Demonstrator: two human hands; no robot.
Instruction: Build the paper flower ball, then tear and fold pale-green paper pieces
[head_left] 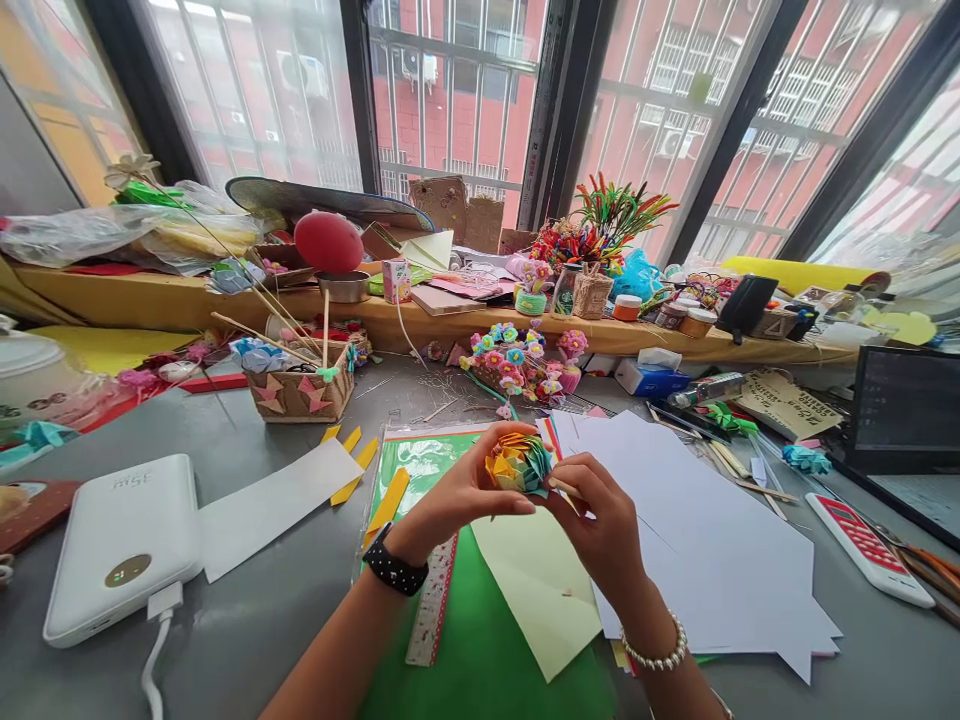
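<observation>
My left hand (469, 490) is curled round a folded paper flower (517, 462), with yellow-orange petals on one side and teal-green ones on the other. Close against the flower's right edge is my right hand (600, 510), its fingers pinched on what looks like a short pale stick (564, 487). Whether the stick's tip goes into the petals is hidden. Below the hands lie a pale yellow paper sheet (544, 590), a patterned ruler (433, 610) and a green mat (480, 670).
White paper sheets (712, 540) are stacked to the right, near a red-and-white calculator (870, 550). To the left are a white power bank (124, 550), a white paper strip (281, 505) and yellow strips (390, 500). A cardboard basket (300, 390) and small craft flowers (517, 360) stand behind.
</observation>
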